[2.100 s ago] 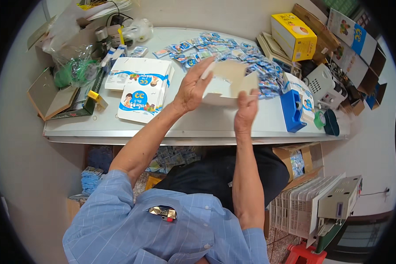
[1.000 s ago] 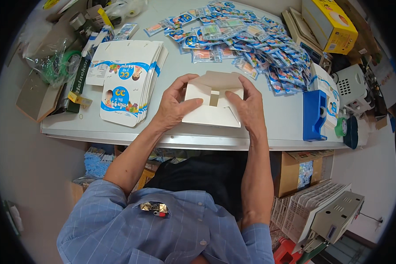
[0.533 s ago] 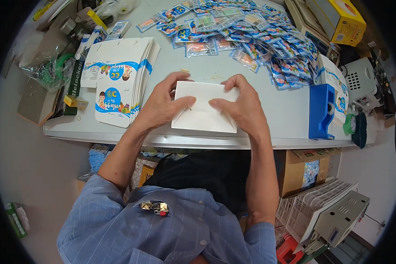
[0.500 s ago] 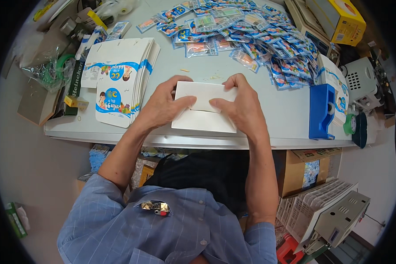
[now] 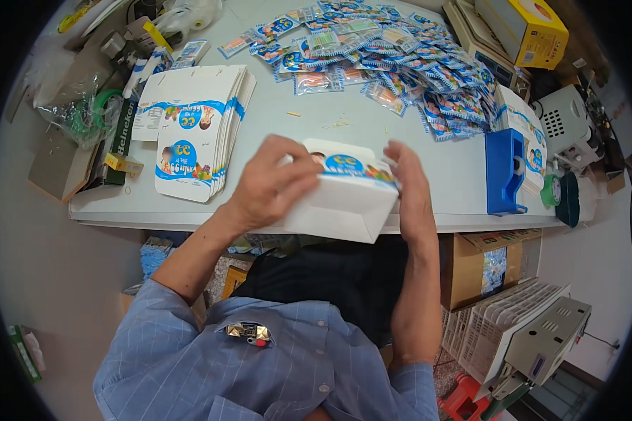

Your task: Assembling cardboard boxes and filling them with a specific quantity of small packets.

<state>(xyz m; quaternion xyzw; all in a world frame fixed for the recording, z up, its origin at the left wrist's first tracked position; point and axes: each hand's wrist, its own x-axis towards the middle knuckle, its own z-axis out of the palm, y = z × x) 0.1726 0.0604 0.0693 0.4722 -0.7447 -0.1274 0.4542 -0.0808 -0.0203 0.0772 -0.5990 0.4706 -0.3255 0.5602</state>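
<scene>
Head cam: L hand blurred, hides pt. of ctn, grip unclear; R hand open.

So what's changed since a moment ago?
The box has tipped and come nearer, its printed side now showing. The hands no longer press its white face: the left hand is blurred over its left end, the right hand lies along its right. Flat cartons, packets and tape dispenser stayed put.
</scene>
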